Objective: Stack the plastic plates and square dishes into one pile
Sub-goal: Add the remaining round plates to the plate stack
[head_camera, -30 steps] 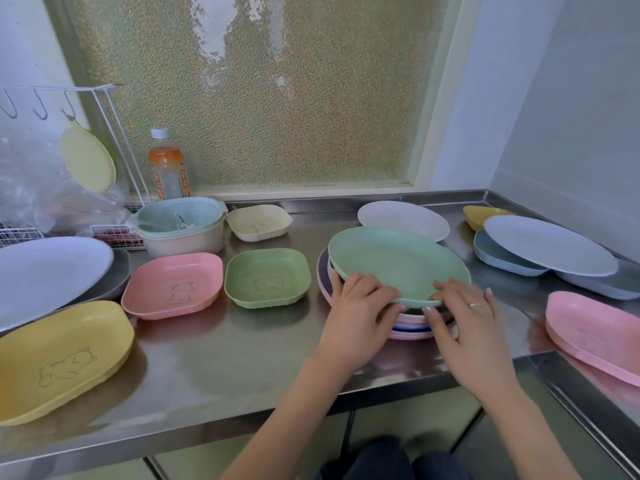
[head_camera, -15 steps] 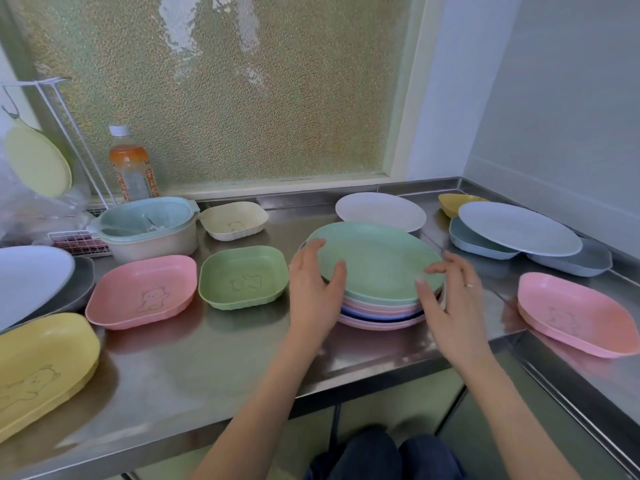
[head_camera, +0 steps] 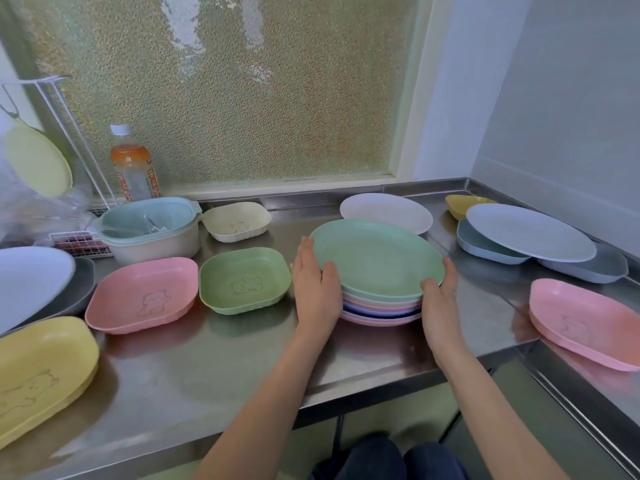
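Observation:
A pile of round plates (head_camera: 381, 308) in pink and blue tones stands on the steel counter (head_camera: 207, 358), topped by a green plate (head_camera: 377, 258). My left hand (head_camera: 317, 289) lies flat against the pile's left side and my right hand (head_camera: 440, 299) against its right side, clasping it between them. Loose dishes lie around: a green square dish (head_camera: 244, 280), a pink square dish (head_camera: 142, 294), a yellow dish (head_camera: 41, 372), a cream dish (head_camera: 237, 221), a white plate (head_camera: 386, 211), and a pink dish (head_camera: 585, 323) at the right.
At the back right a pale blue plate (head_camera: 530, 232) rests on a blue dish (head_camera: 485, 249) and a grey-blue dish (head_camera: 588, 268), beside a yellow dish (head_camera: 464, 204). On the left are a white plate (head_camera: 27, 278), a lidded pot (head_camera: 149, 226), a drink bottle (head_camera: 133, 168) and a wire rack (head_camera: 69, 133).
The green plate went down flat onto the pile. Both hands moved from its front rim to the pile's left and right sides, fingers straightened.

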`<state>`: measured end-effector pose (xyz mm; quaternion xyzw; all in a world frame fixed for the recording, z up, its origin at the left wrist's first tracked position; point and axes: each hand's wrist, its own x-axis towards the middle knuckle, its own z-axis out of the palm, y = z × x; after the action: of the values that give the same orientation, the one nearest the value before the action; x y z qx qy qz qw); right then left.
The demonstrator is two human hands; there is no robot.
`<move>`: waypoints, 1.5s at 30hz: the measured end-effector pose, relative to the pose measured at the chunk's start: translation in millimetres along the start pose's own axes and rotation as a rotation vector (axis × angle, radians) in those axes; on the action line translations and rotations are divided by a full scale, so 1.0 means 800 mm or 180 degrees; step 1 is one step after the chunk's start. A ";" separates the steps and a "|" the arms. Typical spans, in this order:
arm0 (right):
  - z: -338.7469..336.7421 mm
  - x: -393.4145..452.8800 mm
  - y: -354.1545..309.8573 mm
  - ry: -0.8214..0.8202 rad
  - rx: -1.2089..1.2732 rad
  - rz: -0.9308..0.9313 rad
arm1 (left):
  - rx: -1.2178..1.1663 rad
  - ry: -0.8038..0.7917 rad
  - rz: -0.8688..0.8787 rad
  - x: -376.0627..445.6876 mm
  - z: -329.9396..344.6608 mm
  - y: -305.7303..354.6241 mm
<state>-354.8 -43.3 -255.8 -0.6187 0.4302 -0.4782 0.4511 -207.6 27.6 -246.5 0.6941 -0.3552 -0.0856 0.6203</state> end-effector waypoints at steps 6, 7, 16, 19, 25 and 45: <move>0.009 0.019 0.008 0.0005 -0.0220 -0.0136 | 0.0069 0.0006 0.0064 0.017 0.005 -0.007; 0.009 0.020 0.009 0.0002 -0.0252 -0.0184 | 0.0096 0.0000 0.0069 0.019 0.006 -0.008; 0.010 0.027 0.022 0.0113 -0.0440 -0.0417 | 0.0313 -0.0251 0.0100 0.019 0.002 -0.021; 0.009 0.035 0.029 0.0198 -0.0531 -0.0301 | 0.0191 -0.0234 0.0033 0.008 -0.001 -0.018; 0.016 0.026 0.019 0.0186 -0.0512 -0.0269 | 0.0194 -0.0206 0.0077 0.012 -0.004 -0.029; -0.095 0.145 0.003 0.1127 -0.1699 -0.0764 | 0.0685 0.0168 0.0835 0.015 0.008 -0.027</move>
<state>-409.4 -166.4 -224.0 -0.6685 0.5360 -0.4983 0.1321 -194.5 14.9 -263.8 0.7062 -0.4334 0.0529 0.5573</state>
